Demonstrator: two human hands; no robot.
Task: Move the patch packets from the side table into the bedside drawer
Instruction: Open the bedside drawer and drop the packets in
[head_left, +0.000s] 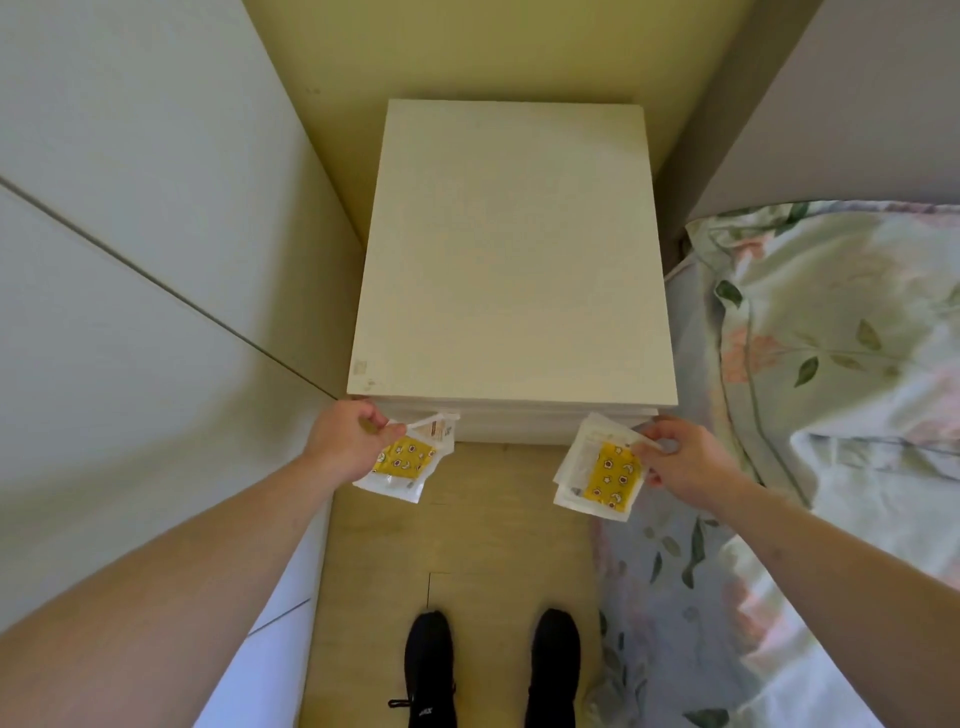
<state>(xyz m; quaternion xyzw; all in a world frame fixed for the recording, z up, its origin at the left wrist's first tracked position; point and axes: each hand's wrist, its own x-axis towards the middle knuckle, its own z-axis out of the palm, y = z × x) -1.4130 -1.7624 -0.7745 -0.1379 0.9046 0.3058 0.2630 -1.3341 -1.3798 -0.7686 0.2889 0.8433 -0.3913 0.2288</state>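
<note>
Wardrobe panels (130, 249): pale, flat, along the left edge; not involved.
Left hand (345, 439): fingers curled, thumb pinching the upper corner of a small sheaf of packets, held in the air just in front of the table's left front corner.
Left packets (402, 460): several thin clear sachets, fanned and drooping slightly below the pinch; yellow printed patch on the top one.
Side table (509, 249): cream top, bare; no packets on it.
Bedside drawer (514, 426): front visible just under the table top, between the two hands; appears closed, handle not discernible.
Right packets (602, 475): second fanned stack, same yellow patch uppermost, hanging free of the table.
Right hand (683, 457): fingers and thumb clamped on the stack's right edge.
Bed (831, 332): floral cover and pillow, close at the right.
Handling, as judged: light, flexible, slick film; loose sheets likely to slide apart or slip out. Firmest purchase probably a flat pinch across the whole stack near an edge.
Next move, as judged: both hands occupied; one stack probably to be passed over to free a hand for the drawer.
</note>
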